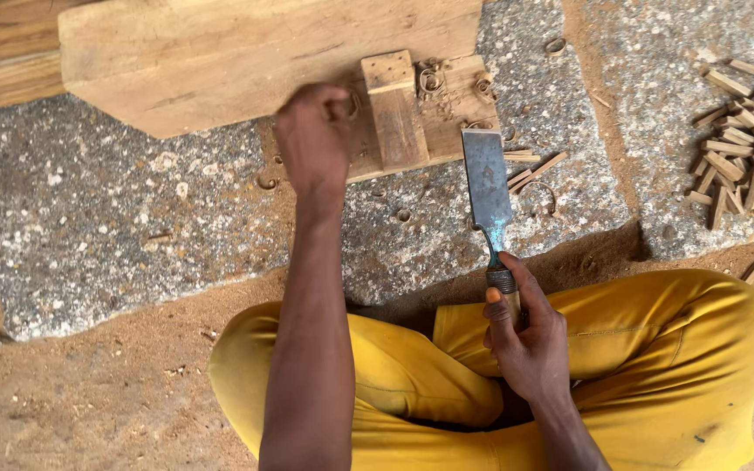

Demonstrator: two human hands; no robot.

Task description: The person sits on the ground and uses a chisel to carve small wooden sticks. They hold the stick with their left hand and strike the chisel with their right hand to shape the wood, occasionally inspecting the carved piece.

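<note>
Both hands work over bare stone: right hand grips the chisel handle; left hand, fingers curled, touches the wood block's edge.

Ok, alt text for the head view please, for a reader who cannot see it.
Seated cross-legged in yellow trousers, a person holds a wide chisel upright in the right hand while the left hand rests on a small wooden block on stone slabs. Wood chips lie at right.
</note>
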